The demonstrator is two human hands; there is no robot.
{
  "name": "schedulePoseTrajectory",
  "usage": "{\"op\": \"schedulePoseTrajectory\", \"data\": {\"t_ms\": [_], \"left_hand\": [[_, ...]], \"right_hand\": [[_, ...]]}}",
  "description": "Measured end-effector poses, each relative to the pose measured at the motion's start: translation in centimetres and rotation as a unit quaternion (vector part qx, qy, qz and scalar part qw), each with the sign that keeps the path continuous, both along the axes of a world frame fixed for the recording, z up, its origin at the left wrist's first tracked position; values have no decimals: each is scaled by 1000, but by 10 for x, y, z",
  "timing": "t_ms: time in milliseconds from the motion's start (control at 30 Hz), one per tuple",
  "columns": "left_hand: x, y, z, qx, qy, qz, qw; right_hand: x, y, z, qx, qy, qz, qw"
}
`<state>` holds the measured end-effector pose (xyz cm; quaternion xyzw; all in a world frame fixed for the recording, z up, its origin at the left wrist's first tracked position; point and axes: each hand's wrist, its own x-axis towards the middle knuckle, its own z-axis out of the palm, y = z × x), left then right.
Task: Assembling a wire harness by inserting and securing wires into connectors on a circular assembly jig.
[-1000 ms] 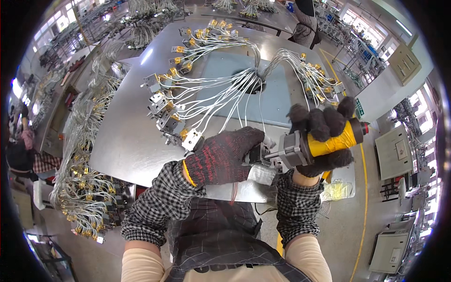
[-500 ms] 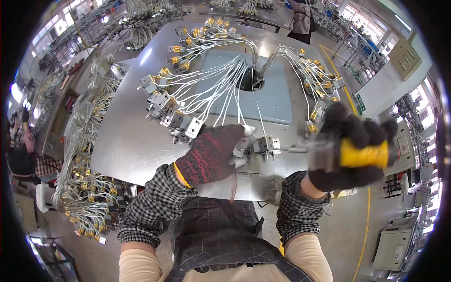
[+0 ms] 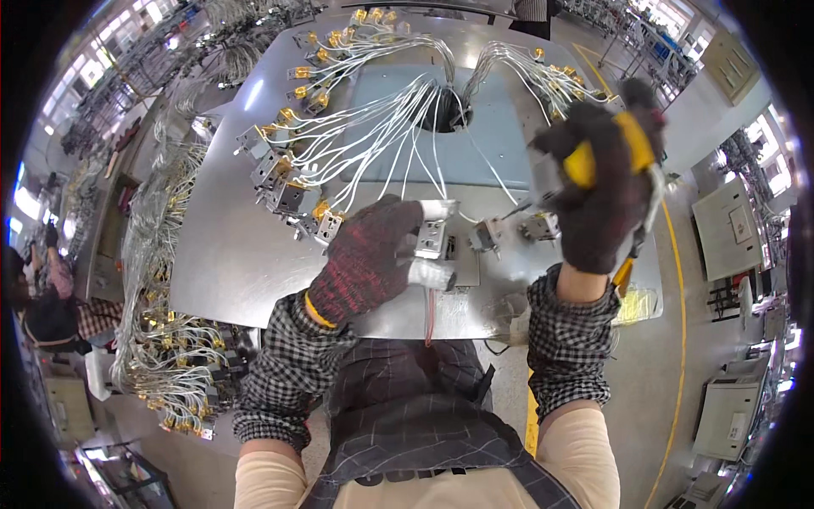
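My left hand [image 3: 369, 254], in a dark red and black knit glove with pale-covered fingertips, is closed round a small metal block [image 3: 431, 240] near the table's front edge. Thumb and finger press its two sides. My right hand [image 3: 598, 191], in a dark glove and smeared by motion, is wrapped round a yellow and black power screwdriver [image 3: 634, 144]. Its thin shaft points left, above a second small metal block [image 3: 487, 235]. Another metal block [image 3: 539, 226] lies just left of my right wrist. White wires [image 3: 381, 140] run from the blocks towards a hole in the table.
The metal table [image 3: 220, 246] carries a blue-grey panel [image 3: 381, 93] around the dark hole [image 3: 441, 114]. Several yellow-ended connectors [image 3: 301, 74] fan out at its far left. More wire bundles [image 3: 170, 373] hang at the left. A co-worker [image 3: 64, 297] is at far left.
My right hand has swung up and away from the front edge with the screwdriver. My left hand's grip has opened to view, showing the metal block between thumb and finger.
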<state>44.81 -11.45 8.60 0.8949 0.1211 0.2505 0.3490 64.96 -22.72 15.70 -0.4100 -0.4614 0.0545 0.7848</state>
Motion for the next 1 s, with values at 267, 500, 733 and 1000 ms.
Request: {"op": "schedulePoseTrajectory", "data": {"t_ms": [267, 500, 733, 1000], "left_hand": [[24, -8, -5, 144, 74, 38, 986], [20, -10, -6, 160, 88, 62, 981], [20, -11, 0, 126, 152, 70, 978], [19, -10, 2, 63, 101, 50, 992]], "right_hand": [[-9, -5, -7, 54, 177, 226, 956], [-41, 4, -14, 137, 33, 168, 976], [-32, -5, -42, 111, -36, 62, 991], [-32, -5, -37, 126, -79, 103, 984]]}}
